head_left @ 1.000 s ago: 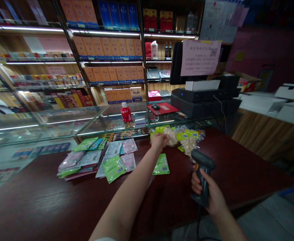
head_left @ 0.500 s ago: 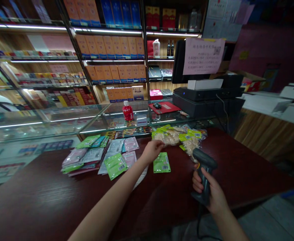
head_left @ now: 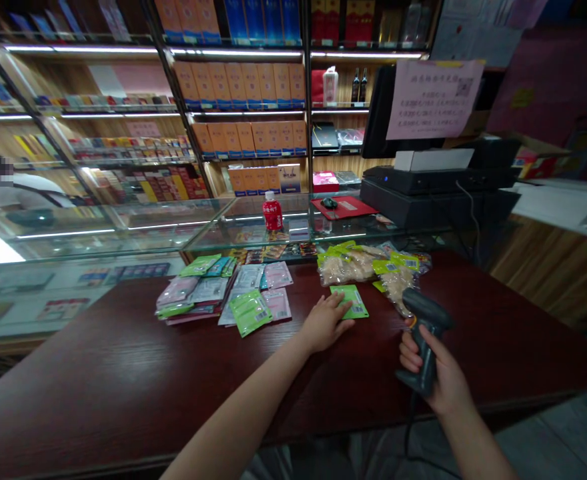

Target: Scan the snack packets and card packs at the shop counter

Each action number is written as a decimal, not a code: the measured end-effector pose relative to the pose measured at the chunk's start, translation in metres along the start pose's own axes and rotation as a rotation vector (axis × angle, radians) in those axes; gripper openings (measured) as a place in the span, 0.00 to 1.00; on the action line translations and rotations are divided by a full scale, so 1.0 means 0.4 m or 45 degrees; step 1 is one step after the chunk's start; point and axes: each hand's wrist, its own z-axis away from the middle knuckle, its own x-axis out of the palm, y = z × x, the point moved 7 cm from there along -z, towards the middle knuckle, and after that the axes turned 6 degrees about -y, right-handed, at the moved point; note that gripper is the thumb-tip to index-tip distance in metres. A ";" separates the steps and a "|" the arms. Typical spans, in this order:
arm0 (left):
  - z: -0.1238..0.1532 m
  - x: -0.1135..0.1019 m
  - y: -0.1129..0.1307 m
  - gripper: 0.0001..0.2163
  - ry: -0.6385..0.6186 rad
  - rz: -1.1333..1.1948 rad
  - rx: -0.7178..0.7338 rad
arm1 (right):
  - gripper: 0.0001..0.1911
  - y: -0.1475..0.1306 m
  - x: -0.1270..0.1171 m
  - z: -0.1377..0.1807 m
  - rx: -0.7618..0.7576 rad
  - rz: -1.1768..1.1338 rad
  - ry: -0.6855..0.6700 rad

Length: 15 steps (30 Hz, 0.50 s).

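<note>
My left hand (head_left: 325, 321) lies on the dark red counter (head_left: 98, 373) with its fingers spread, the fingertips touching a green packet (head_left: 351, 300) that has a barcode label. My right hand (head_left: 436, 380) grips the handle of a black barcode scanner (head_left: 422, 337), whose head points toward the packets. Just beyond the green packet lies a pile of clear snack bags with yellow-green labels (head_left: 368, 263). To the left is a spread of green, pink and grey flat packets (head_left: 223, 297).
A glass display case (head_left: 123, 227) runs behind the counter, with a red bottle (head_left: 272, 213) and a red mouse pad (head_left: 343, 207) on top. A black till with a monitor and a paper notice (head_left: 433, 100) stands at right. Shelves of boxes fill the back. A person (head_left: 18, 190) is at far left.
My left hand let go of the snack bag on the pile and came down toward me onto the green packet. The view shifted, and my right hand kept hold of the scanner.
</note>
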 end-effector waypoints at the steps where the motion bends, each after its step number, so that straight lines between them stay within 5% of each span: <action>1: 0.004 -0.010 -0.006 0.23 0.037 -0.003 -0.011 | 0.15 0.001 -0.003 0.001 0.005 -0.001 0.001; 5: 0.052 -0.098 -0.059 0.20 0.185 -0.165 -0.171 | 0.14 0.007 -0.014 0.002 0.035 0.009 -0.003; 10: 0.190 -0.243 -0.185 0.21 0.236 -0.516 -0.733 | 0.15 0.010 -0.016 0.005 0.060 -0.002 -0.018; 15: 0.307 -0.281 -0.262 0.25 0.148 -0.588 -1.090 | 0.14 0.010 -0.013 0.008 0.072 -0.003 -0.005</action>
